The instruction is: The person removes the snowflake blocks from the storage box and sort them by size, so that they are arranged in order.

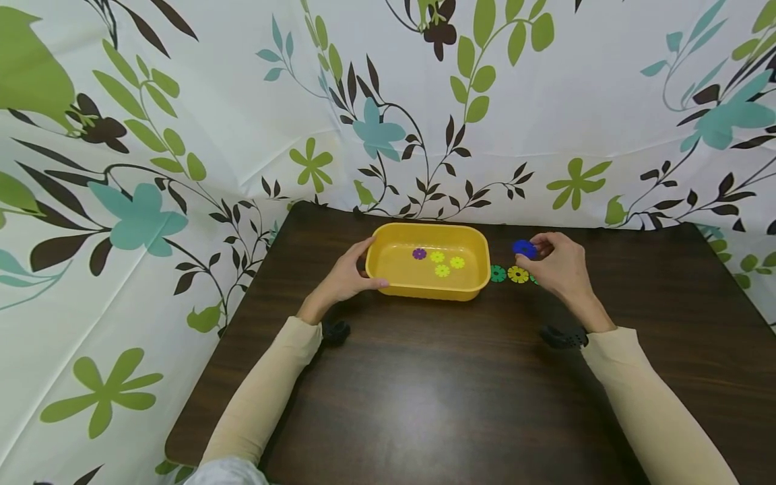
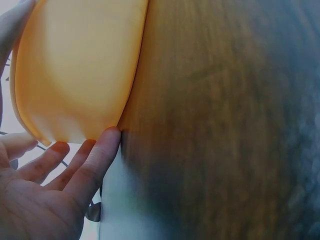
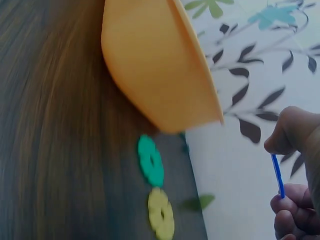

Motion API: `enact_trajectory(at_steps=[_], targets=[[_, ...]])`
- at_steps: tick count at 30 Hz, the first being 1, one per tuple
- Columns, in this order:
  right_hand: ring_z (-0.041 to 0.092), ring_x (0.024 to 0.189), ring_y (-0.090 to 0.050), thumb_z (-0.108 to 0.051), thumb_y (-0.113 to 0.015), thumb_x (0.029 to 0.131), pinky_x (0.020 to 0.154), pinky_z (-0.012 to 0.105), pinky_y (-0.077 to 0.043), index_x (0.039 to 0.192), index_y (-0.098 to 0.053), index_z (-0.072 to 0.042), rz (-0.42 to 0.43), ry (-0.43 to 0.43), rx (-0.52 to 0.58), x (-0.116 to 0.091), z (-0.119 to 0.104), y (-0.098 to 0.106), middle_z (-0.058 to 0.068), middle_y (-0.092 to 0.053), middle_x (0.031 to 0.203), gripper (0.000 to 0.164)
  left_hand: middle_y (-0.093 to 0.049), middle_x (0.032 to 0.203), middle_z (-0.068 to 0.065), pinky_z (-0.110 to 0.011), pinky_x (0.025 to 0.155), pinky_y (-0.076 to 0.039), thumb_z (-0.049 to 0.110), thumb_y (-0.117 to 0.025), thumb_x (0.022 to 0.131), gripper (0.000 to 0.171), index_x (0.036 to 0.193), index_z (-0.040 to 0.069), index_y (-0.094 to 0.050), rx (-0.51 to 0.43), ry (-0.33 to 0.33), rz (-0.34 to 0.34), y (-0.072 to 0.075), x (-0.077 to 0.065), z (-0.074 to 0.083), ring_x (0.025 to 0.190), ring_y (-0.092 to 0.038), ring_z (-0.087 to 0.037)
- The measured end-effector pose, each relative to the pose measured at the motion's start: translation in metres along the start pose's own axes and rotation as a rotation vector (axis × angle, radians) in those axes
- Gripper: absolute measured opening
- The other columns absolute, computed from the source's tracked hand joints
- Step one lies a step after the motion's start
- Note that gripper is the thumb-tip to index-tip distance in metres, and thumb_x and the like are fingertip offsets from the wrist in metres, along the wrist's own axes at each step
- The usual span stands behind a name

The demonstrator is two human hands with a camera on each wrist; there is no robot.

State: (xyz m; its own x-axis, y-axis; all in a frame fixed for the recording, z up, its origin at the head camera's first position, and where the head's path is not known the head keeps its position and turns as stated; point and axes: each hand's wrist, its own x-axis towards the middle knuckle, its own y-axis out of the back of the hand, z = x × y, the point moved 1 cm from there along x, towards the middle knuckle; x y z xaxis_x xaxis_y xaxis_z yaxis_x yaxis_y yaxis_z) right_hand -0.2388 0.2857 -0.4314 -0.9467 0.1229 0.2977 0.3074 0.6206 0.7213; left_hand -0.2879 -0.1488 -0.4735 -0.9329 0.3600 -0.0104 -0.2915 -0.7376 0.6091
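My left hand [image 1: 344, 277] grips the left end of a yellow plastic tub [image 1: 433, 294], its thumb at the front rim and its fingers along the end wall. Inside the tub lie a purple flower-shaped disc [image 1: 419, 254] and several yellow ones [image 1: 442, 271]. To the right of the tub, my right hand [image 1: 562, 267] pinches a blue notched disc [image 1: 521, 248] between thumb and fingers; the right wrist view shows this blue disc [image 3: 278, 176] edge-on. Below it on the table are a green disc [image 1: 498, 273], a yellow disc [image 1: 518, 274] and another green one, mostly hidden by the hand.
The dark wooden table [image 1: 424, 377] extends toward me and to both sides. Behind it and at the left hangs a white cloth [image 1: 230, 121] with leaf and flower prints, close to the table's back edge. Dark straps [image 1: 564, 337] sit at both wrists.
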Motion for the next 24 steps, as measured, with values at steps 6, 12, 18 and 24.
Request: enact_trajectory(at_steps=[6,12,18,24], targets=[[0.030,0.096,-0.063,-0.029,-0.083,0.091,0.070,0.012,-0.039,0.118,-0.073,0.005,0.034,-0.052,-0.016,-0.004,0.028,0.016,0.023,-0.071,0.106,0.045,-0.037,0.175,-0.011,-0.048,0.111,-0.061,0.040,-0.094,0.086,0.112,0.175,0.020,-0.028,0.000,-0.014,0.000,0.000,0.001,0.000,0.137,-0.052,-0.032],[0.029,0.096,-0.062,-0.032,-0.080,0.094,0.067,0.009,-0.036,0.120,-0.072,0.007,0.053,-0.101,-0.043,-0.009,0.052,0.030,0.026,-0.072,0.107,0.047,-0.038,0.174,-0.013,-0.048,0.108,-0.062,0.038,-0.094,0.086,0.111,0.174,0.019,-0.028,-0.001,-0.026,0.000,0.000,0.001,-0.001,0.137,-0.053,-0.033],[0.033,0.100,-0.063,-0.034,-0.079,0.097,0.069,0.017,-0.039,0.122,-0.071,0.007,0.047,-0.136,-0.084,-0.012,0.074,0.040,0.028,-0.072,0.112,0.049,-0.038,0.174,-0.013,-0.049,0.109,-0.062,0.039,-0.094,0.086,0.111,0.174,0.019,-0.029,-0.004,-0.017,0.005,0.000,0.000,-0.002,0.137,-0.052,-0.033],[0.040,0.103,-0.063,-0.031,-0.077,0.098,0.074,0.027,-0.040,0.122,-0.069,0.010,0.025,-0.154,-0.109,-0.017,0.096,0.048,0.031,-0.069,0.114,0.049,-0.039,0.172,-0.013,-0.048,0.108,-0.063,0.038,-0.094,0.086,0.112,0.174,0.019,-0.029,0.001,-0.019,0.004,0.000,0.000,-0.001,0.134,-0.053,-0.033]])
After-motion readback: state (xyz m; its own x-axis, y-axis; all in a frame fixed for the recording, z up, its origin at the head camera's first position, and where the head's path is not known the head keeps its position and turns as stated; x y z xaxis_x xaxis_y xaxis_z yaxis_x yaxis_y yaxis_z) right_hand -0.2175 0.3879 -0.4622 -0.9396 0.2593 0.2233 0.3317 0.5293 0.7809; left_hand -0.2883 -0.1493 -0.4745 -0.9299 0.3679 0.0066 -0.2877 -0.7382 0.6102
